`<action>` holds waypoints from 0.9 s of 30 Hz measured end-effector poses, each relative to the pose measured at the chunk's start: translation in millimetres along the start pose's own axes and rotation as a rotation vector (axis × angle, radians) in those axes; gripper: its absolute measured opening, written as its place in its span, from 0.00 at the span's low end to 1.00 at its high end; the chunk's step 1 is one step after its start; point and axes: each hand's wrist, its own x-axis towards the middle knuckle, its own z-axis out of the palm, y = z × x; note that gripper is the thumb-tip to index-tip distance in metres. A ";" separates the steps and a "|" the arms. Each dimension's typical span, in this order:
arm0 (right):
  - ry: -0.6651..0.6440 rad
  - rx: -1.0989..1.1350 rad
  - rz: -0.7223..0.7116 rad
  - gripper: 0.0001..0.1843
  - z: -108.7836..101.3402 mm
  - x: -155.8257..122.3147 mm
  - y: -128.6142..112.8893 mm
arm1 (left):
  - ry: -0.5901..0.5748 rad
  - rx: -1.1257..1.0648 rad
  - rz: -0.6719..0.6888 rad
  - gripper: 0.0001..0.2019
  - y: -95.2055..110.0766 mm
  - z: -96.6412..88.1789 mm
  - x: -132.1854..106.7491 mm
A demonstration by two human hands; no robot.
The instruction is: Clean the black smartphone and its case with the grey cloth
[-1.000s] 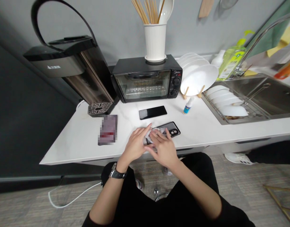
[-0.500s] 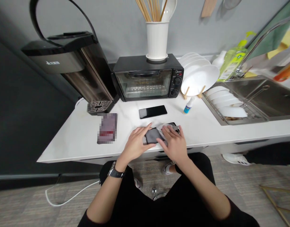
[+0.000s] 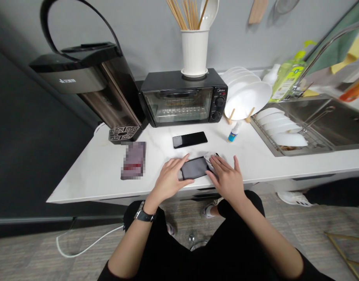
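Note:
A black phone case [image 3: 193, 168] with a grey inner face and raised dark rim lies near the counter's front edge. My left hand [image 3: 170, 174] grips its left end, thumb on the near edge and fingers on the far edge. At the right end, my right hand [image 3: 227, 175] presses a crumpled white tissue [image 3: 207, 157] onto the case with its fingers. That hand hides part of the case's right end. Just beyond lies a black phone [image 3: 190, 139], screen up. A small white spray bottle [image 3: 233, 133] with a blue label stands to the right.
A toaster oven [image 3: 182, 101] stands behind, carrying a white chopstick holder [image 3: 194, 52]. At left are a water dispenser [image 3: 109, 89] and a blurred-out flat item [image 3: 134, 160]. White plates [image 3: 249, 97] and a sink [image 3: 322, 117] with bowls are on the right.
My right hand has slid to the right along the case with the tissue, uncovering more of its grey face. My left hand stays at the left end.

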 end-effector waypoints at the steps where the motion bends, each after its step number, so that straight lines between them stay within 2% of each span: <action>1: -0.003 0.002 -0.003 0.30 3.4 -0.1 -9.3 | -0.001 0.000 0.003 0.48 0.4 0.4 0.4; 5: -0.111 0.189 -0.162 0.36 20.5 4.6 -60.9 | -0.015 -0.023 0.011 0.45 -3.4 -1.1 -0.4; 7: -0.153 0.266 -0.206 0.36 25.1 11.3 -72.5 | -0.007 -0.052 0.013 0.43 -6.8 -2.6 -1.6; 9: -0.163 0.257 -0.210 0.31 25.2 18.0 -66.2 | 0.005 -0.064 0.016 0.44 -8.9 -3.4 -2.7; 12: -0.128 0.146 -0.189 0.28 17.2 20.1 -34.4 | 0.026 -0.038 0.007 0.44 -7.6 -2.4 -3.2; 15: -0.042 0.032 -0.098 0.26 3.7 9.5 -3.3 | 0.041 -0.013 -0.012 0.45 -2.3 -0.1 -2.0; 17: 0.007 -0.003 -0.046 0.25 -3.6 -1.1 4.0 | 0.027 0.001 -0.009 0.46 1.3 1.2 -0.7; 19: 0.011 0.028 -0.053 0.26 -5.7 -9.8 -3.3 | 0.009 0.009 0.002 0.47 3.2 1.9 0.5; 22: -0.078 0.183 -0.128 0.26 1.6 -11.8 -33.4 | 0.001 0.000 0.016 0.47 2.2 2.1 1.1; 25: -0.183 0.291 -0.174 0.26 12.8 1.1 -57.7 | 0.008 -0.015 0.011 0.45 -1.0 2.0 0.0; 27: -0.194 0.265 -0.184 0.27 16.3 12.2 -56.6 | 0.022 -0.001 -0.005 0.44 -2.2 2.2 -1.1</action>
